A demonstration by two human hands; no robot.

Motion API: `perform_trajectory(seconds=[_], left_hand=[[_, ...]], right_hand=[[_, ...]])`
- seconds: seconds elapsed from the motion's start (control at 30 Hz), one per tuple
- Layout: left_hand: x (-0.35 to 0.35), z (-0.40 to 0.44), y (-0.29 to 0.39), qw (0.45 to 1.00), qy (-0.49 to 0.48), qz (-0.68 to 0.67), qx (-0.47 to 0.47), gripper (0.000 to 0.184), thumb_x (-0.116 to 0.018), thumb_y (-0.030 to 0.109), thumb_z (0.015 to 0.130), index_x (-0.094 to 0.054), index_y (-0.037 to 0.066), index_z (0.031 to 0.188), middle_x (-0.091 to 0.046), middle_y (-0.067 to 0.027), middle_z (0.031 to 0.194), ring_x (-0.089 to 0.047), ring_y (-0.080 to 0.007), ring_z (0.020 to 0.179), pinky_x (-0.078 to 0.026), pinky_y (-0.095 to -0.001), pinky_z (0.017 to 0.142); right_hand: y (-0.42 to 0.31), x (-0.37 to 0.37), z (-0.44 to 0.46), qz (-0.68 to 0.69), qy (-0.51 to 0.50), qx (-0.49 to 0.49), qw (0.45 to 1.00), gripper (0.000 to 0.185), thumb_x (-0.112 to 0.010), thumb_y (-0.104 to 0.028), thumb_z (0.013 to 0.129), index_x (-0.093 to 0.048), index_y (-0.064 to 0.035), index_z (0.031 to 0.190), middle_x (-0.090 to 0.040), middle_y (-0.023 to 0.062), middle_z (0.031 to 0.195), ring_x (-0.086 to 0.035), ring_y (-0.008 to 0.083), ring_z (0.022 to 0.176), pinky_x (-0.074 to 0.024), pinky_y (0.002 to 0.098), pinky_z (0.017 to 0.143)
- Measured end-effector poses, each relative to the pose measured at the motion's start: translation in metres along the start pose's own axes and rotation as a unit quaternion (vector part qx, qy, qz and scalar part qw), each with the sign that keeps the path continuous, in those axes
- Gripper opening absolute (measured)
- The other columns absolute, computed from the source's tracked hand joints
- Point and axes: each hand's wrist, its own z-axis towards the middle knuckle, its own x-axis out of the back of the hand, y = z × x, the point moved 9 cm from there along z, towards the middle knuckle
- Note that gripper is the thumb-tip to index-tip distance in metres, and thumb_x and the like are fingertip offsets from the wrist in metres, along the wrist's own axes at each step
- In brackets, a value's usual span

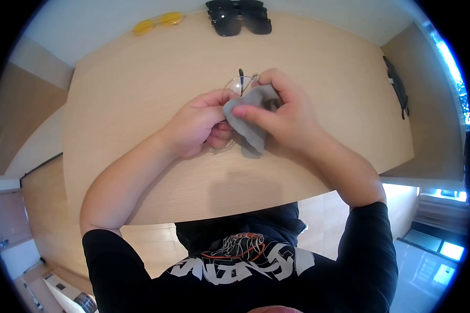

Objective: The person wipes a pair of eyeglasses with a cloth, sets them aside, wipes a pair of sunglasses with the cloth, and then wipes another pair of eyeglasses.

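A pair of thin-framed round eyeglasses (234, 85) is held between my hands over the wooden table. My left hand (201, 122) is closed on the glasses' frame near the middle. A grey cleaning cloth (251, 125) is pinched in my right hand (287, 112), with the thumb on top and the fingers behind it. The cloth covers part of the glasses, so one lens is mostly hidden. One round lens and a dark temple tip show beyond my fingers.
Yellow-tinted glasses (159, 23) lie at the table's far left edge. Several dark sunglasses (240, 18) sit at the far middle. A dark narrow object (397, 86) rests along the right side. The table's near edge (214, 218) is by my torso.
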Motion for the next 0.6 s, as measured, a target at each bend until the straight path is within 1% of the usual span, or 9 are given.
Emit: perform_trajectory(seconds=[0.03, 0.13, 0.2, 0.23, 0.33, 0.4, 0.47, 0.53, 0.6], left_hand=[[0.001, 0.0, 0.0, 1.0, -0.002, 0.004, -0.006, 0.009, -0.044, 0.01, 0.098, -0.053, 0.011, 0.099, -0.04, 0.003, 0.07, -0.03, -0.0044, 0.054, -0.021, -0.0184, 0.045], [0.004, 0.003, -0.005, 1.0, -0.007, 0.0, 0.013, 0.011, -0.044, 0.01, 0.098, -0.054, 0.013, 0.101, -0.041, 0.0032, 0.071, -0.032, -0.0044, 0.055, -0.022, -0.0181, 0.045], [0.002, 0.001, -0.002, 1.0, 0.008, 0.006, 0.011, 0.012, -0.044, 0.009, 0.098, -0.055, 0.013, 0.101, -0.041, 0.0032, 0.071, -0.032, -0.0044, 0.055, -0.022, -0.0181, 0.045], [0.002, 0.0, -0.001, 1.0, 0.015, 0.009, 0.01, 0.012, -0.044, 0.009, 0.098, -0.055, 0.014, 0.101, -0.042, 0.0032, 0.072, -0.032, -0.0043, 0.055, -0.022, -0.0181, 0.045], [0.006, 0.002, -0.001, 1.0, 0.017, -0.002, -0.008, 0.011, -0.045, 0.01, 0.098, -0.055, 0.013, 0.1, -0.042, 0.0033, 0.072, -0.032, -0.0045, 0.055, -0.022, -0.0183, 0.045], [0.006, 0.003, -0.003, 1.0, 0.017, 0.016, -0.003, 0.011, -0.045, 0.009, 0.097, -0.055, 0.013, 0.1, -0.042, 0.0034, 0.072, -0.033, -0.0045, 0.056, -0.023, -0.0184, 0.045], [0.005, 0.003, -0.002, 1.0, 0.017, 0.026, 0.003, 0.012, -0.044, 0.008, 0.097, -0.055, 0.012, 0.101, -0.043, 0.0035, 0.072, -0.033, -0.0044, 0.056, -0.024, -0.0184, 0.045], [0.004, 0.004, -0.002, 0.999, 0.017, 0.03, 0.011, 0.014, -0.043, 0.006, 0.097, -0.055, 0.011, 0.101, -0.043, 0.0036, 0.072, -0.034, -0.0041, 0.057, -0.024, -0.0183, 0.044], [0.004, 0.004, 0.0, 0.999, 0.024, 0.034, -0.006, 0.016, -0.041, 0.005, 0.096, -0.055, 0.011, 0.103, -0.043, 0.0039, 0.073, -0.034, -0.0039, 0.056, -0.025, -0.0183, 0.044]], right_hand=[[0.01, -0.002, 0.001, 0.058, -0.011, -0.034, 0.998, 0.025, -0.075, -0.021, 0.083, -0.059, -0.0024, 0.089, -0.059, 0.003, 0.076, -0.053, 0.0097, 0.07, -0.0454, 0.026, 0.061], [0.022, 0.001, 0.002, 0.151, 0.002, -0.108, 0.983, 0.031, -0.079, -0.024, 0.078, -0.058, -0.003, 0.088, -0.057, 0.0053, 0.074, -0.053, 0.0122, 0.069, -0.0452, 0.0273, 0.061], [0.003, 0.004, 0.004, -0.012, 0.02, 0.025, 0.999, 0.031, -0.078, -0.025, 0.078, -0.058, -0.0025, 0.085, -0.056, 0.0061, 0.071, -0.052, 0.0124, 0.066, -0.0441, 0.0267, 0.059], [-0.008, 0.002, 0.002, -0.094, 0.029, 0.091, 0.991, 0.031, -0.078, -0.025, 0.078, -0.058, -0.0023, 0.083, -0.055, 0.0065, 0.07, -0.051, 0.0124, 0.065, -0.0436, 0.0264, 0.059], [-0.012, 0.0, 0.002, -0.085, 0.026, 0.093, 0.992, 0.033, -0.079, -0.026, 0.078, -0.057, -0.0017, 0.082, -0.055, 0.0072, 0.069, -0.05, 0.013, 0.063, -0.0429, 0.027, 0.058], [0.018, 0.007, 0.006, 0.034, 0.024, -0.035, 0.999, 0.035, -0.08, -0.027, 0.075, -0.056, -0.0019, 0.08, -0.055, 0.0068, 0.068, -0.049, 0.0137, 0.062, -0.0427, 0.0275, 0.057], [0.024, 0.008, 0.006, 0.04, 0.022, -0.067, 0.997, 0.037, -0.08, -0.028, 0.075, -0.055, -0.0019, 0.078, -0.053, 0.0063, 0.066, -0.047, 0.0135, 0.06, -0.0421, 0.0276, 0.056], [0.0, 0.004, 0.006, -0.068, 0.023, -0.004, 0.997, 0.037, -0.079, -0.028, 0.077, -0.053, -0.0019, 0.076, -0.052, 0.0057, 0.063, -0.046, 0.0122, 0.059, -0.0411, 0.0274, 0.054], [-0.01, 0.003, 0.005, -0.108, 0.052, 0.086, 0.989, 0.039, -0.078, -0.028, 0.079, -0.051, -0.0016, 0.072, -0.049, 0.0049, 0.061, -0.045, 0.0102, 0.058, -0.0399, 0.0264, 0.052]])
